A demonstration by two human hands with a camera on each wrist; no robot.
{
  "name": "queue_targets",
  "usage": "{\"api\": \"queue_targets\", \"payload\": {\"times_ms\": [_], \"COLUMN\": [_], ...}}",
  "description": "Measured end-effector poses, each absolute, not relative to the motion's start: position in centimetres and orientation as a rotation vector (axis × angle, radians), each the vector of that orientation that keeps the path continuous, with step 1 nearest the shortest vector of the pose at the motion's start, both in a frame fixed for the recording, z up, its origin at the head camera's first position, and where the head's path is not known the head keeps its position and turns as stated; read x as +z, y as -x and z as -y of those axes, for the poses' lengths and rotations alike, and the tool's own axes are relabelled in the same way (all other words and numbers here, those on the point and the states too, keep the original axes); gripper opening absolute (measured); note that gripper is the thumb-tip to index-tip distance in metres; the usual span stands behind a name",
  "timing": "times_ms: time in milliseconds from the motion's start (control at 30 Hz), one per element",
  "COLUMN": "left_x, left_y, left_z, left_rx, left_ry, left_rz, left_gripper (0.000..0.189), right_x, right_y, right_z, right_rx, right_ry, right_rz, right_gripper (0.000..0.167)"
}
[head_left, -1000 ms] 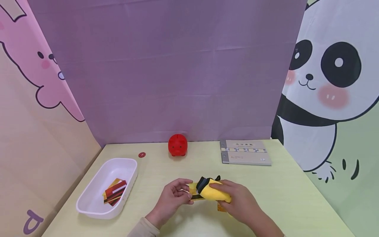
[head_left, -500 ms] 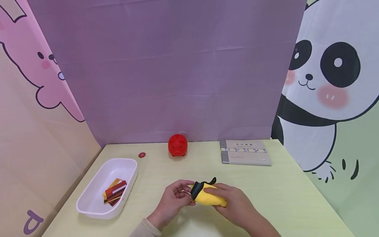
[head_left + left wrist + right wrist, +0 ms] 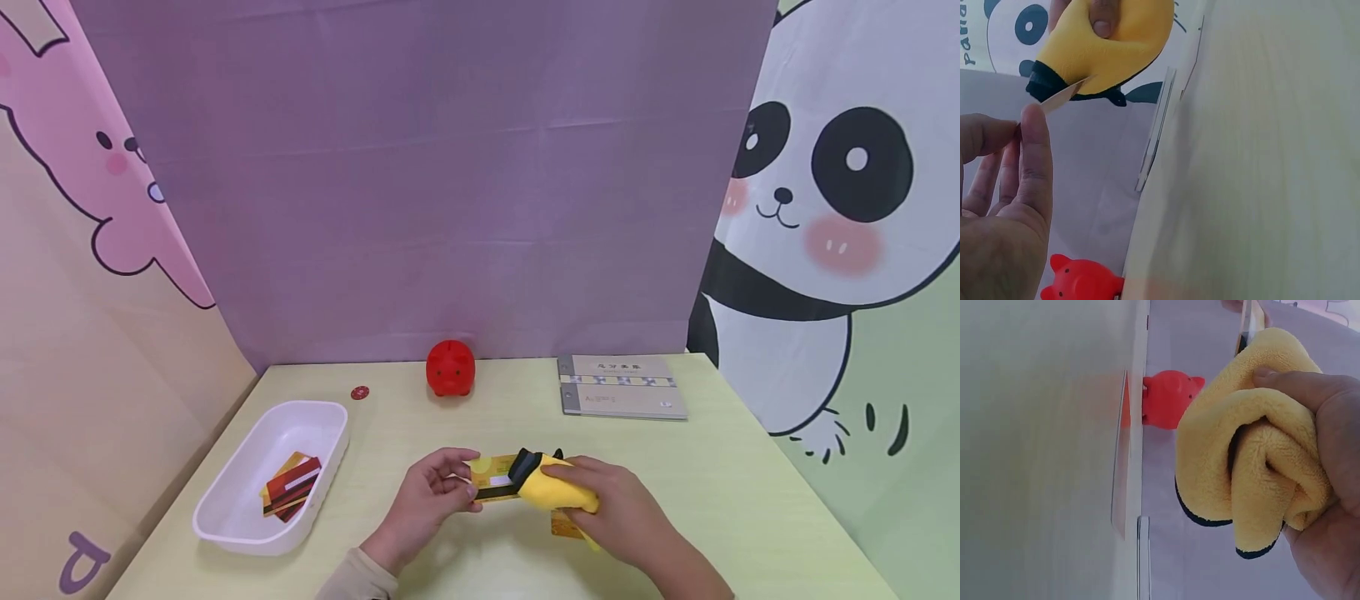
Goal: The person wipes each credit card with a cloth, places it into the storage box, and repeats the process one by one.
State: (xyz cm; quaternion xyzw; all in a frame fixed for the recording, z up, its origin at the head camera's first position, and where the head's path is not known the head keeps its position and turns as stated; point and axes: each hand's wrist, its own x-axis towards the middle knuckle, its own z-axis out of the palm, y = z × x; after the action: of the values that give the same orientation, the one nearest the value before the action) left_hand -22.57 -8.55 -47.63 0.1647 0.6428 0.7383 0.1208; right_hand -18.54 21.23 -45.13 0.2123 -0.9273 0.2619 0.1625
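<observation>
My left hand [image 3: 431,500] pinches the left end of a gold bank card [image 3: 491,481] with a dark stripe between thumb and fingers. A folded yellow cloth with dark edging [image 3: 558,490] is bunched in my right hand [image 3: 618,508] and wraps the card's right end. In the left wrist view, the card [image 3: 1063,95] runs from my left fingertips into the fold of the cloth [image 3: 1110,50]. Another gold card [image 3: 567,525] lies on the table below my right hand, partly hidden by the cloth and hand.
A white plastic tray [image 3: 217,508] with several red and gold cards [image 3: 294,483] stands at the left. Toward the back are a red piggy bank [image 3: 451,368], a small red chip [image 3: 360,392] and a grey notebook [image 3: 622,387]. A purple cloth backdrop [image 3: 450,183] hangs behind the table.
The cloth slid left along the card up to my left fingers, then back right, so more of the card shows now. My left hand shifted slightly left and keeps its pinch.
</observation>
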Motion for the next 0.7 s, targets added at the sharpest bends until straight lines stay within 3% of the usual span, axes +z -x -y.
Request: {"api": "queue_targets", "payload": {"times_ms": [700], "left_x": [-47.8], "left_y": [22.7], "left_z": [8.5], "left_rx": [2.144], "left_ry": [-0.495], "left_rz": [-1.922], "left_gripper": [0.047], "right_x": [-46.2], "right_y": [20.2], "right_z": [-26.5], "right_rx": [0.851], "right_ry": [-0.525], "right_rz": [2.479], "right_gripper": [0.059]}}
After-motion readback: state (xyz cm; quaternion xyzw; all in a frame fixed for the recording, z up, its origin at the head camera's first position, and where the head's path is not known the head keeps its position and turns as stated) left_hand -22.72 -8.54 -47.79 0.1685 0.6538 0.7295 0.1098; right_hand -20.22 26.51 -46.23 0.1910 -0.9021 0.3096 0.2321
